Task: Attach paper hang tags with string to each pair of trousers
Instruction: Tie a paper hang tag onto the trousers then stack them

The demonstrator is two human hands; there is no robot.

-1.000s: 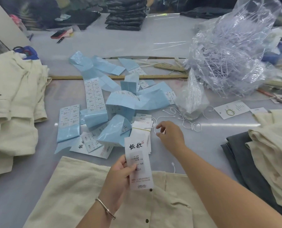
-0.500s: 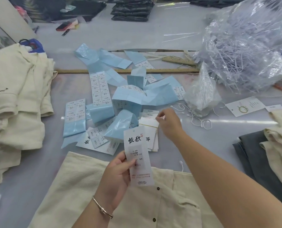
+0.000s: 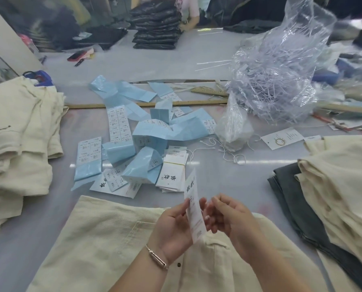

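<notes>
A pair of cream trousers [image 3: 104, 239] lies flat on the table right in front of me. Above its waistband my left hand [image 3: 171, 226] pinches a white paper hang tag [image 3: 193, 209] with black characters, held upright and edge-on. My right hand [image 3: 230, 216] is just right of the tag, its thumb and forefinger pinched together on what looks like a thin white string, barely visible. Behind the hands lies a banded stack of hang tags [image 3: 173, 173], with loose white strings [image 3: 228, 152] further back right.
Blue label strips [image 3: 150, 133] are scattered mid-table beside a small plastic bag [image 3: 232, 127]. A big plastic bag of offcuts [image 3: 281, 76] sits back right. Cream garment piles stand left [image 3: 17, 127] and right [image 3: 340, 182], over grey trousers [image 3: 287, 186]. A wooden ruler [image 3: 87, 106] crosses the table.
My right hand has drawn back from the strings near the tag stack and come beside the tag. My left hand has turned the tag edge-on and shifted it right.
</notes>
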